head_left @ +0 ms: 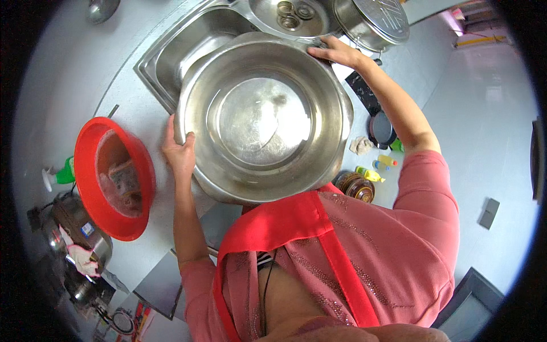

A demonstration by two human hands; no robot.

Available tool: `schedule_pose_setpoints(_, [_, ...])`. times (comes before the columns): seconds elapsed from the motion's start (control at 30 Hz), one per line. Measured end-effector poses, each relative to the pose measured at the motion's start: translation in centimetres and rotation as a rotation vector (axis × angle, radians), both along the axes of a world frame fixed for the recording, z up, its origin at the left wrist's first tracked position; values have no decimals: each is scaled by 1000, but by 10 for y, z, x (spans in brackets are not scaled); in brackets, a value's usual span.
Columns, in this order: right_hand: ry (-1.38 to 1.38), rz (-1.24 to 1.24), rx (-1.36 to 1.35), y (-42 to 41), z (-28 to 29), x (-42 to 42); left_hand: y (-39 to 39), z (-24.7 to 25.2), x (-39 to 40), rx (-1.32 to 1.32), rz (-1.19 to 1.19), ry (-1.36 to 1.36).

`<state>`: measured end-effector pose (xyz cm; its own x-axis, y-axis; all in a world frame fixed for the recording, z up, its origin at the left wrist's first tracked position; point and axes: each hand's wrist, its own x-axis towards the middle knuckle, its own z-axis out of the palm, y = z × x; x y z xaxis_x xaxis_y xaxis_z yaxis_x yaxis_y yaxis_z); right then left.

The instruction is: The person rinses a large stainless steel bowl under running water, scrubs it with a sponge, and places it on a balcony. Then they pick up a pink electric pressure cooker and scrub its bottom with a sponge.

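Observation:
A large stainless steel basin (265,119) is held up before my chest, its open side towards me, over the front edge of a steel double sink (171,64). My left hand (179,151) grips its left rim with the thumb over the edge. At the upper right rim is my right hand (335,52), fingers on the edge, with a dark grey scouring pad (317,43) partly under them. The basin's inside looks wet and shiny, with a dull spot near the middle of its bottom. Its underside is hidden.
Left of the basin, a red plastic tub (147,171) holds water and some item. A lidded steel pot (372,25) stands right of the sink. Further right are a crumpled cloth (361,145), a pan (382,129), bottles (370,174) and a brown lidded pot (360,188).

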<state>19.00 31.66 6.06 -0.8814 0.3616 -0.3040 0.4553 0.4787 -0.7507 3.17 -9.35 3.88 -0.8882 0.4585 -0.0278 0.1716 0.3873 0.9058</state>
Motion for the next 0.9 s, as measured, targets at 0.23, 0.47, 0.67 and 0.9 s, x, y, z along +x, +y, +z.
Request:
schedule_pose_setpoints(0.23, [-76,-402,-321,-93,4,151,-3,-7,0,-46,12,41])
schedule_pose_setpoints(0.47, [1,-663,-388,-168,-1,172,-3,-2,-3,-26,-70,69])
schedule_pose_setpoints(0.67, [69,-408,-113,-61,0,101,4,-2,-5,57,-95,20])
schedule_pose_setpoints(0.9, [-96,-334,-332,-79,2,146,1,-1,0,76,-45,28])
